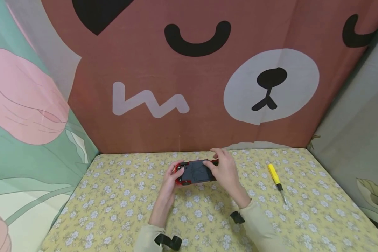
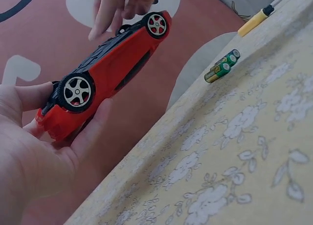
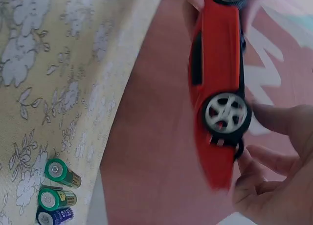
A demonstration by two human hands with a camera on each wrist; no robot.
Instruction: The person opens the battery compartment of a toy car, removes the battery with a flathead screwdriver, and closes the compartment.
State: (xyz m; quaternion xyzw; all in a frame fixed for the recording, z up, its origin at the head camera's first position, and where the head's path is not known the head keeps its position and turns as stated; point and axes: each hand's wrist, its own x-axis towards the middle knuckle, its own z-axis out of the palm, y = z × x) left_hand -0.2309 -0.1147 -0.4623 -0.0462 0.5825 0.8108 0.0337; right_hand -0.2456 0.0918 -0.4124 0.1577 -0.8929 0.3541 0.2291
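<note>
A red toy car (image 1: 193, 172) is held up with its dark underside facing the head camera. My left hand (image 1: 172, 176) grips one end, thumb over the underside and fingers along the red body (image 2: 115, 71). At the other end is my right hand (image 1: 224, 169); its thumb overlaps the underside in the head view. The right wrist view puts its loosely bent fingers (image 3: 269, 161) beside a silver-spoked wheel (image 3: 227, 115), not wrapped round the body.
A screwdriver (image 1: 275, 178) with a yellow handle lies on the flowered cloth (image 1: 113, 203) to the right. Green batteries (image 2: 222, 66) and a blue one (image 3: 55, 216) stand on the cloth near the car. A bear-print curtain (image 1: 189, 133) hangs behind the table.
</note>
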